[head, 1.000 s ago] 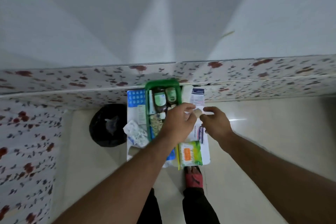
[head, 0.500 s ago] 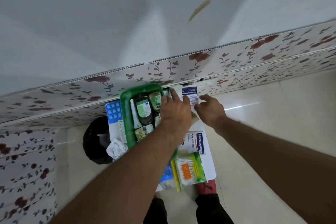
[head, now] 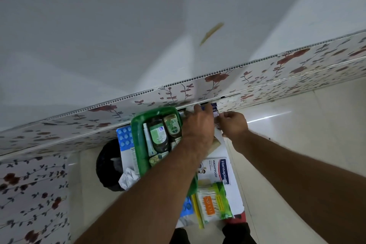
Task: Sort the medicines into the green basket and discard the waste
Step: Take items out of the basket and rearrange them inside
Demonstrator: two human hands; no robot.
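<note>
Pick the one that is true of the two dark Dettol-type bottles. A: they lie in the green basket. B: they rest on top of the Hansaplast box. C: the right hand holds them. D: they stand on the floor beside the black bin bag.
A: the two dark bottles lie side by side inside the green basket, left of the left hand, while the Hansaplast box sits apart, nearer the camera.

Green basket (head: 138, 134) (floral wall (head: 217, 85))

A small white table (head: 233, 190) at lower centre of the frame carried a green basket (head: 136, 125), a Hansaplast box (head: 217, 170), a cotton-bud pack (head: 213, 202) and crumpled paper (head: 128, 177).
</note>
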